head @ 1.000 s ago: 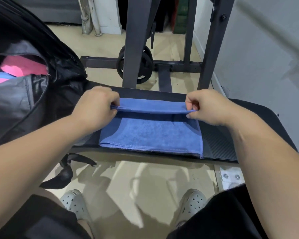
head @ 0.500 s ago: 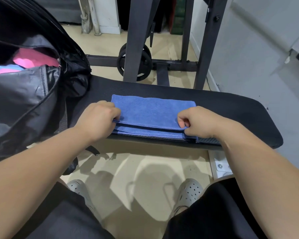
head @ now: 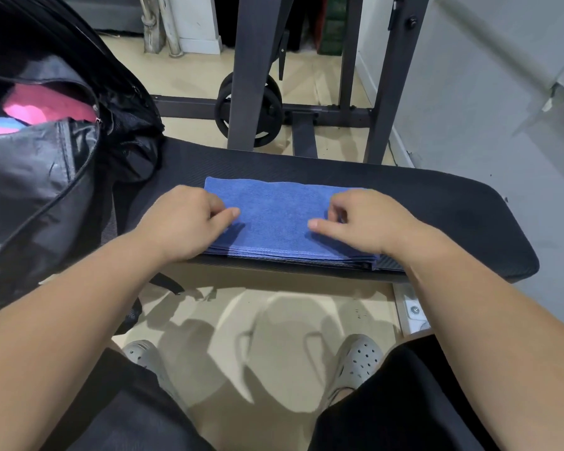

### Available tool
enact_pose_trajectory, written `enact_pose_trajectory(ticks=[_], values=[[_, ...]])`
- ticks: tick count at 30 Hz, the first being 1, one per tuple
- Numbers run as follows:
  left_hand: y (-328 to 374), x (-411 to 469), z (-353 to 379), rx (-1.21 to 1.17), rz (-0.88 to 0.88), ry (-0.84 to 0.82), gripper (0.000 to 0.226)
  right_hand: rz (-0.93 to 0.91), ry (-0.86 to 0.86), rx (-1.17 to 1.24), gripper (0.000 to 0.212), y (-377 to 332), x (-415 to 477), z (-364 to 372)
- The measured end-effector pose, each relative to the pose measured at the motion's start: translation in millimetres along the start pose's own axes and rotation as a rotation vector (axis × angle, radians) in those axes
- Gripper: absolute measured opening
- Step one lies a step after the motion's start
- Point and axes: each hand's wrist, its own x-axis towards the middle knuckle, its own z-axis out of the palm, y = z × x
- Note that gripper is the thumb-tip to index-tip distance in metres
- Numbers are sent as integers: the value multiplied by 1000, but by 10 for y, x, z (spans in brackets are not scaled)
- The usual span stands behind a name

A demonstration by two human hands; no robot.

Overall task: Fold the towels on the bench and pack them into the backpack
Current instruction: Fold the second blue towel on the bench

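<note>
Towels on the worktop: one, a blue towel (head: 274,213), folded into a flat band. It lies along the near edge of the worktop (head: 453,216), about midway along its length.
Layers: several stacked hems show at the near edge; I cannot count them exactly.
Hands: two, both mine, one on each end of the towel.
Left hand (head: 183,222): it rests on the towel's left end. My fingers (head: 232,213) are loosely curled, with the thumb stretched out flat on the cloth.
Right hand (head: 368,222): it rests on the right end, fingers (head: 316,224) loosely bent, thumb lying out on the cloth. It hides the towel's far right corner.
Backpack (head: 46,177): one, black, on the left end of the worktop with its mouth open. It is cut off by the left and top borders.
Inside it: one pink cloth (head: 46,105) and one pale blue cloth (head: 0,126), both mostly hidden by the flap.
Shoes: two grey ones (head: 358,356) on the floor below, the left one half covered by my knee.
Weight plates (head: 267,115): behind the worktop, partly hidden by a frame upright; their number is unclear.
</note>
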Motion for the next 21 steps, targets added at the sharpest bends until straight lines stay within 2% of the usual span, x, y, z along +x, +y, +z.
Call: enact_pose_trajectory(ticks=[2,3,4,7,10,18,21], values=[[76,68,48,-24,-17,141,32,-27,180,-11,53,-119,73,73],[105,112,93,-16,-13,184,29,-18,211,-18,60,-177,119,129],[133,156,146,10,-5,178,36,5,196,-19,67,-245,159,187],[168,252,366,164,-25,-5,74,93,49,-22,83,-355,279,430],[111,311,556,258,-69,-165,93,172,-30,-104,90,-224,353,602],[35,313,607,175,-61,-199,99,240,-53,-181,95,-83,421,599],[9,316,603,137,-55,-196,98,204,-4,-231,97,-205,442,562]])
